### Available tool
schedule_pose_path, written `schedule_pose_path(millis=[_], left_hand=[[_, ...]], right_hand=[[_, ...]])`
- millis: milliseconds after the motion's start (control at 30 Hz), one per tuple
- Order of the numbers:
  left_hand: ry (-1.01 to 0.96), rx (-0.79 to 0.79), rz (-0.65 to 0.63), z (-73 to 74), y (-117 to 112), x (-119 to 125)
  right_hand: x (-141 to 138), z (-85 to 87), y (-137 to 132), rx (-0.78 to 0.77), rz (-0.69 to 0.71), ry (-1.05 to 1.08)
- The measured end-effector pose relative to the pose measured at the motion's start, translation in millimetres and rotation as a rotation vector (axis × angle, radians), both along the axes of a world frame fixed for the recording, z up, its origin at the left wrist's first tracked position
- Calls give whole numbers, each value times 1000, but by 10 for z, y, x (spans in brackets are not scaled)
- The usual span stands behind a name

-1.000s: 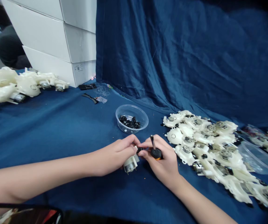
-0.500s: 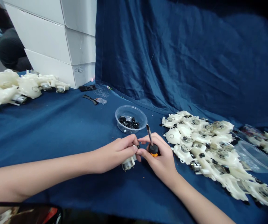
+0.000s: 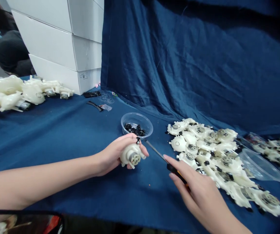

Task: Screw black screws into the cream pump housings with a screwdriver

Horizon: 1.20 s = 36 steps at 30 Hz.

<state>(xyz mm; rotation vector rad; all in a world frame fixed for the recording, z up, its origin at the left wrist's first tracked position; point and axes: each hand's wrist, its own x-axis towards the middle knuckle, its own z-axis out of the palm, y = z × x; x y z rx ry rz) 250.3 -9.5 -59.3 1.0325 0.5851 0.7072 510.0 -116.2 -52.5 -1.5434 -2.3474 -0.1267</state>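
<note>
My left hand [image 3: 114, 153] is closed around a small cream plastic motor housing [image 3: 131, 155], turned so its round metal end faces me. A small black part sits at the housing's top, by my fingertips. My right hand [image 3: 196, 190] grips a screwdriver [image 3: 163, 158] with a black and orange handle. Its thin shaft points up and left, and the tip reaches the black part on the housing. Just behind stands a clear plastic bowl [image 3: 136, 125] holding several small black parts.
A heap of cream motor housings [image 3: 218, 156] lies at the right on the blue cloth [image 3: 64, 130], with clear plastic bags [image 3: 259, 159] beyond it. Another pile of cream pieces [image 3: 13, 92] sits far left. White boxes [image 3: 64, 42] are stacked at the back left.
My left hand has turned the housing so its metal end faces me. My right hand has drawn back to the right and laid the screwdriver down at a slant, tip at the housing.
</note>
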Motion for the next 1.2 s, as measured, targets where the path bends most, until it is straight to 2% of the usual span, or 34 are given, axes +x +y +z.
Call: schedule_pose_path(millis=[100,267,467,600,667,700,833,867,900,933,1000,1067,1133,1200], left_hand=[[-11,8,-1,-27,6,5],[-12,12,3,-29,4,13],[18,2,15,20,-10,26],[71,62,42,-32,8,47],[97,136,66,-74,8,43],[110,181,76,-90,2,36],[210,334,80,-91,-44,-13],[232,352,78,-80,-54,-23],[242,362,78,-68,-61,-30],[243,367,83,-56,-64,-34],[247,379,98,-40,-59,-34],[264,394,118,-35,-47,-29],[285,425,110,-41,-36,-27],[284,473,84,-52,-35,-31]], right_hand=[[9,66,-70,134,42,-193],[-22,140,-136,198,45,-270],[-39,150,-142,201,57,-340],[-69,174,-170,162,62,-273],[-99,191,-196,10,34,-99],[-117,201,-208,-131,-2,40],[-197,237,-229,-907,-212,738],[-212,239,-227,-1020,-244,857],[-223,234,-225,-1059,-270,928],[-227,221,-221,-1034,-294,947],[-212,167,-213,-838,-314,855],[-169,81,-200,-507,-247,630],[-111,-14,-183,-150,-121,342],[-60,-90,-163,89,-42,125]])
